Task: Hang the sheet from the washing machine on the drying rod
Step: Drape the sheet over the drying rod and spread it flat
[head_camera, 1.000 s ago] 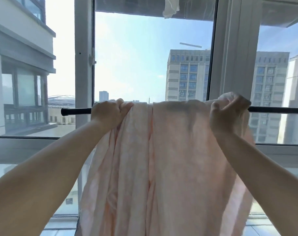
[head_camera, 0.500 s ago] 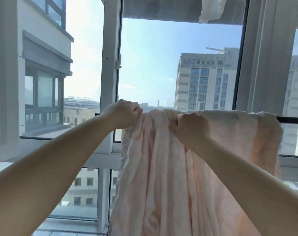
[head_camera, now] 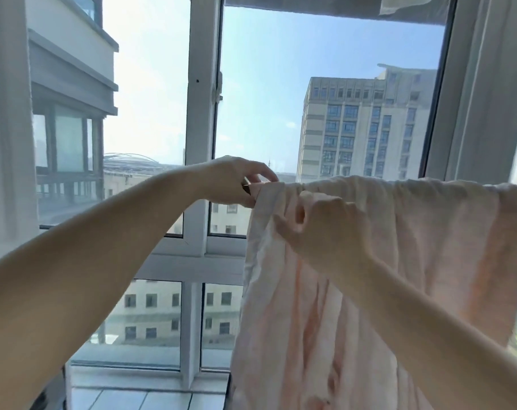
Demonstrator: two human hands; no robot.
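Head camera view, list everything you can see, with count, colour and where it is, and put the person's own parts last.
sheet: one, pale pink and white, draped over the drying rod at right, hanging down past the bottom of the frame
drying rod: one, dark, only its left end shows beside the sheet's corner; the rest is under the fabric
window frame: white, upright bars and cross bars, centre
curtain: one, white, far left edge
cloth: one, white, hanging at top right
buildings: several, beige and grey, outside the glass
floor tiles: pale, bottom left
left hand: pinches the sheet's left top corner at the rod
right hand: grips a fold of the sheet below the rod
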